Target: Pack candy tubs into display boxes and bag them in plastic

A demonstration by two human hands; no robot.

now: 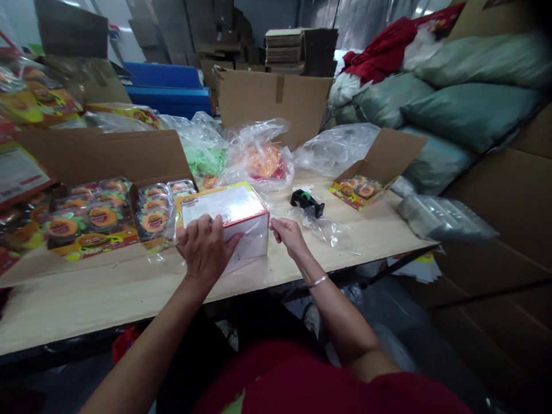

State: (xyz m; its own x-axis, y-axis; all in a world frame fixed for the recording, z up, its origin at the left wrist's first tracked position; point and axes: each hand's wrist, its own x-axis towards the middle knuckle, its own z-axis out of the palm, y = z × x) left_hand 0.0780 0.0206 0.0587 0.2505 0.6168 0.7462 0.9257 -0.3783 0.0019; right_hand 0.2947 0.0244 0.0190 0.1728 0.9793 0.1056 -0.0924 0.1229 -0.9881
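Observation:
A printed yellow-and-white cardboard box (228,210) with red edges lies on the table in front of me, its plain white side toward me. My left hand (204,247) grips its left part, fingers over the top and thumb against the near side. Just off the box's right corner, my right hand (288,234) is closed with thumb and fingertips pinched together. Whatever sits in that pinch is too small to make out. A black tape dispenser (307,203) with a green core stands beyond the right hand, beside crumpled clear plastic (330,233).
On the left, an open carton (107,150) holds several burger-print packs (103,215). A small open display box (366,187) stands at right, near stacked clear plastic packs (444,217) by the edge. Behind are bags of orange (263,161) and green pieces (209,161) and a large carton (276,103).

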